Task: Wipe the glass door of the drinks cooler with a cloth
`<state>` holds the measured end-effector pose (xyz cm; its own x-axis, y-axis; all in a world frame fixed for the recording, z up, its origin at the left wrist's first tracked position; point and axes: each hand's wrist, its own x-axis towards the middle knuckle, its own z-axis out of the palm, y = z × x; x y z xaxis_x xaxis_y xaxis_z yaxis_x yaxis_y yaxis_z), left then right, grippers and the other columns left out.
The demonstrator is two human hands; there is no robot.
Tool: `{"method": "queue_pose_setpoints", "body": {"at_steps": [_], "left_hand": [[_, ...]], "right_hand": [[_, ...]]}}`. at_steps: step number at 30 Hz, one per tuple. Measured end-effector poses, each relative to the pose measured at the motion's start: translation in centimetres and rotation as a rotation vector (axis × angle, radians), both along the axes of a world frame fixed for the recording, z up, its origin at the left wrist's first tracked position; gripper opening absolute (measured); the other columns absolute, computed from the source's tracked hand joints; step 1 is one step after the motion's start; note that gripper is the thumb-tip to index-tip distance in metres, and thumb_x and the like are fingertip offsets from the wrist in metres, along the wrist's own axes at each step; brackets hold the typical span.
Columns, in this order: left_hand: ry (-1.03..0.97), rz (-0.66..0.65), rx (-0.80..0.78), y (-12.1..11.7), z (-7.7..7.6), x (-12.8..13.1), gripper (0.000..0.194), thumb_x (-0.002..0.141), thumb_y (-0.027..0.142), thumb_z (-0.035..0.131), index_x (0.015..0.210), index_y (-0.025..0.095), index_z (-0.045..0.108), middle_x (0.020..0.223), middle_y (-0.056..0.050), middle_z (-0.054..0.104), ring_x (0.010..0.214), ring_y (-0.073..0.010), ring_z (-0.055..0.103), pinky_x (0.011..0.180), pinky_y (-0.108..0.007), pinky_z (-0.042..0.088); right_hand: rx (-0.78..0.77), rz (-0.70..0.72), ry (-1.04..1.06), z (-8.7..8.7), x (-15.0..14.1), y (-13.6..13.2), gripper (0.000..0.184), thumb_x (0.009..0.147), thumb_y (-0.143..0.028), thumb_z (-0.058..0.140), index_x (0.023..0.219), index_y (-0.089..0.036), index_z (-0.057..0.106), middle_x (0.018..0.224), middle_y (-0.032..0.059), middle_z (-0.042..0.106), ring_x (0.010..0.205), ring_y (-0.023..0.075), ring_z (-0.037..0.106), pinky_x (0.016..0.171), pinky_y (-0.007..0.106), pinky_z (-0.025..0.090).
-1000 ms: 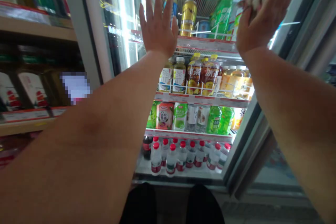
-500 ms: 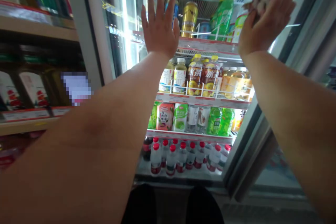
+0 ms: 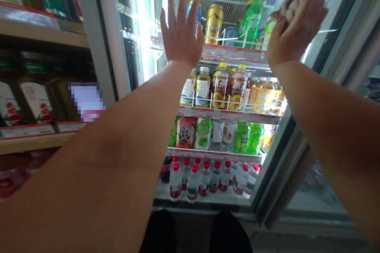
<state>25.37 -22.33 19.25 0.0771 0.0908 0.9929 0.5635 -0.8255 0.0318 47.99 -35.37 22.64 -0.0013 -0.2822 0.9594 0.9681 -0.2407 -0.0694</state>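
My left hand (image 3: 182, 33) is raised before the upper shelf of a drinks cooler, palm forward and fingers spread, with nothing in it. Whether it touches the glass I cannot tell. My right hand (image 3: 299, 31) is closed around a crumpled greyish cloth (image 3: 291, 11), high on the right; most of the cloth is hidden by the fingers. Between the hands stand a gold can (image 3: 214, 23) and a green bottle (image 3: 254, 17) on the upper shelf (image 3: 231, 52).
Yellow-capped tea bottles (image 3: 220, 87) fill the middle shelf, with a pink-red drink bottle (image 3: 186, 132) lower down. Red-capped water bottles (image 3: 193, 182) stand at the bottom. A metal door frame (image 3: 276, 182) runs along the right. Shelves with dark bottles (image 3: 35, 95) are at left.
My right hand has shifted slightly left and down with the cloth. My left hand stays spread in nearly the same place.
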Motion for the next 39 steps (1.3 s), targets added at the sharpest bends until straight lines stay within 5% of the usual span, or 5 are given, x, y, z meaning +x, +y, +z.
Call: {"method": "queue_pose_setpoints", "body": {"at_steps": [7, 15, 20, 30, 39], "left_hand": [[0.008, -0.036, 0.006, 0.5, -0.1, 0.1, 0.061, 0.104, 0.028, 0.036, 0.165, 0.027, 0.031, 0.174, 0.011, 0.019, 0.162, -0.0258, 0.007, 0.134, -0.054, 0.000], [-0.013, -0.149, -0.060, -0.4, -0.1, 0.1, 0.067, 0.099, 0.045, 0.048, 0.163, 0.038, 0.034, 0.169, 0.016, 0.027, 0.163, -0.0265, 0.001, 0.133, -0.063, 0.000], [-0.004, -0.218, -0.082, -0.1, 0.3, 0.0, 0.075, 0.089, 0.051, 0.057, 0.161, 0.051, 0.035, 0.165, 0.023, 0.030, 0.163, -0.0240, -0.009, 0.133, -0.066, 0.007], [-0.009, -0.034, 0.003, 0.3, 0.0, 0.2, 0.064, 0.102, 0.028, 0.033, 0.166, 0.023, 0.033, 0.173, 0.008, 0.021, 0.162, -0.0268, 0.008, 0.135, -0.051, -0.001], [-0.028, -0.125, -0.037, 0.6, 0.0, 0.2, 0.060, 0.102, 0.037, 0.042, 0.162, 0.040, 0.037, 0.170, 0.020, 0.022, 0.163, -0.0226, 0.004, 0.135, -0.055, -0.003]], "right_hand": [[0.074, 0.165, 0.354, 3.7, -6.3, 3.0, 0.047, 0.096, -0.003, 0.055, 0.141, -0.019, 0.056, 0.145, 0.0089, 0.058, 0.132, 0.0271, 0.046, 0.118, 0.045, 0.030], [-0.216, -0.057, -0.157, 0.6, -8.0, 4.0, 0.044, 0.091, -0.016, 0.062, 0.134, -0.026, 0.064, 0.140, 0.0082, 0.064, 0.130, 0.0322, 0.052, 0.109, 0.047, 0.041], [-0.077, 0.081, 0.082, 1.8, -7.4, 3.8, 0.048, 0.093, -0.012, 0.060, 0.141, -0.015, 0.058, 0.145, 0.0099, 0.060, 0.135, 0.0285, 0.047, 0.113, 0.043, 0.038], [-0.015, 0.061, 0.160, 1.1, -8.2, 3.8, 0.050, 0.095, -0.009, 0.058, 0.143, -0.019, 0.059, 0.151, 0.0079, 0.058, 0.139, 0.0284, 0.047, 0.114, 0.043, 0.036], [-0.161, 0.008, -0.071, 0.2, -7.6, 4.1, 0.042, 0.093, -0.015, 0.058, 0.131, -0.032, 0.060, 0.143, 0.0044, 0.061, 0.132, 0.0272, 0.049, 0.113, 0.045, 0.040]]}}
